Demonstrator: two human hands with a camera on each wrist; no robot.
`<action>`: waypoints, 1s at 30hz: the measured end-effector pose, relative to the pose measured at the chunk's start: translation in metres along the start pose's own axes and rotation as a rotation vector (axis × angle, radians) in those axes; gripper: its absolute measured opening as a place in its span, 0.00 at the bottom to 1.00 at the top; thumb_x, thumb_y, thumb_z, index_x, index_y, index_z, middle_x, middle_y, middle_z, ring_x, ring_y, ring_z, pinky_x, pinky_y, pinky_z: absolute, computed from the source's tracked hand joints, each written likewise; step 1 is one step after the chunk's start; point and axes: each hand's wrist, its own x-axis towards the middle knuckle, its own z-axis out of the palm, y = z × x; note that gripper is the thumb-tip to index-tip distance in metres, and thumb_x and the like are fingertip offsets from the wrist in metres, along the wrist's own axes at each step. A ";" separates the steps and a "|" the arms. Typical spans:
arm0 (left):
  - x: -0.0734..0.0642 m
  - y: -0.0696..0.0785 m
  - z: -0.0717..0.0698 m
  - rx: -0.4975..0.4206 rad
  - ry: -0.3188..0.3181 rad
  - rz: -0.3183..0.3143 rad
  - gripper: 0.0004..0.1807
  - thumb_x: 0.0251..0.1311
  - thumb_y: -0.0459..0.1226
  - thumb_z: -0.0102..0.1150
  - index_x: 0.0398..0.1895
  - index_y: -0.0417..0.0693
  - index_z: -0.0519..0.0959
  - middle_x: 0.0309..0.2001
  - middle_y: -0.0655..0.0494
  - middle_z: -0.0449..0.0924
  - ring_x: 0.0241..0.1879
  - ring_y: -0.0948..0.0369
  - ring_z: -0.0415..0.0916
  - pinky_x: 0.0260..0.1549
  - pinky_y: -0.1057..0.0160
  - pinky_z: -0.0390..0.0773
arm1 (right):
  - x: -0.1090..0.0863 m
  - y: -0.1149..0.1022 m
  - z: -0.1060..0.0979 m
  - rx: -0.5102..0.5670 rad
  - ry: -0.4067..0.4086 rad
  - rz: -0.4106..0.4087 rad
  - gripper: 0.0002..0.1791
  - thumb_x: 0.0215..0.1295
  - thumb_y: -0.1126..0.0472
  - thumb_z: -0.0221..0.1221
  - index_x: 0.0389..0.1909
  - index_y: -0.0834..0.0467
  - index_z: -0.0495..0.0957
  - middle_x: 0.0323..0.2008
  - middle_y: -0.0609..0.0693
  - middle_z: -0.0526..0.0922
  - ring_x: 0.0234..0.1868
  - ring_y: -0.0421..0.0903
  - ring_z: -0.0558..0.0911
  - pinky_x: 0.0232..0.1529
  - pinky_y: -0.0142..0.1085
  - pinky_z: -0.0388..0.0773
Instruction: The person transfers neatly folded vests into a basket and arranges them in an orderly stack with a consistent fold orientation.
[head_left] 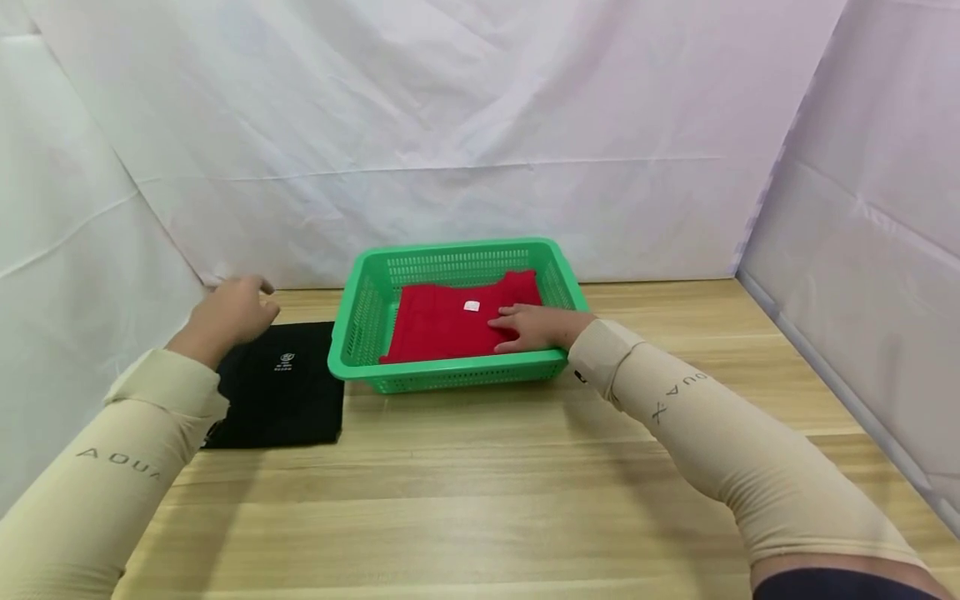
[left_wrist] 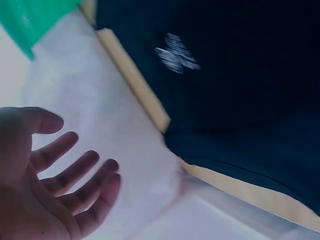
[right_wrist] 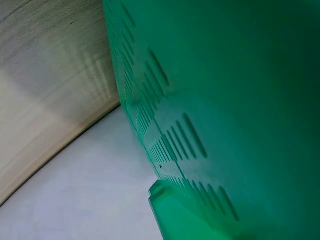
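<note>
A folded red garment [head_left: 450, 321] with a small white tag lies in the green plastic basket [head_left: 450, 367]. My right hand [head_left: 538, 327] reaches over the basket's near right rim and rests on the garment, fingers spread. Left of the basket a black garment [head_left: 292, 408] with a small white print lies folded flat on the table. Over its far left part my left hand [head_left: 234, 312] hovers, holding nothing; its fingers [left_wrist: 75, 182] are loosely bent in the left wrist view. Only the basket's slotted side [right_wrist: 200, 125] fills the right wrist view, where the right hand is hidden.
The wooden table [head_left: 450, 500] reaches back to a white cloth wall [head_left: 450, 125]. More white sheeting [head_left: 862, 250] encloses the right side, and another sheet [head_left: 67, 233] hangs on the left. A small dark item [head_left: 581, 377] shows beside the right wrist.
</note>
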 end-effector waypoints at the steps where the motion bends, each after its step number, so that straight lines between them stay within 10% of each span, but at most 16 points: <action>1: -0.001 -0.007 0.004 0.020 -0.021 0.002 0.28 0.68 0.41 0.42 0.65 0.30 0.66 0.61 0.24 0.66 0.52 0.32 0.70 0.45 0.33 0.72 | 0.000 0.000 0.000 -0.001 0.001 -0.002 0.40 0.70 0.42 0.56 0.77 0.52 0.57 0.78 0.57 0.56 0.79 0.59 0.54 0.72 0.52 0.65; 12: -0.019 -0.032 0.046 -0.020 -0.202 0.213 0.34 0.69 0.45 0.56 0.69 0.29 0.65 0.66 0.19 0.60 0.65 0.24 0.56 0.60 0.27 0.61 | 0.001 0.000 0.000 -0.008 0.013 -0.009 0.40 0.69 0.43 0.57 0.77 0.54 0.59 0.78 0.58 0.57 0.78 0.59 0.55 0.72 0.52 0.65; 30: -0.038 -0.035 0.055 -0.019 -0.295 0.194 0.43 0.64 0.50 0.63 0.74 0.34 0.59 0.69 0.17 0.52 0.65 0.20 0.53 0.57 0.25 0.62 | -0.002 -0.002 -0.001 0.004 0.015 0.000 0.39 0.70 0.44 0.57 0.77 0.54 0.58 0.78 0.58 0.56 0.78 0.58 0.55 0.72 0.52 0.64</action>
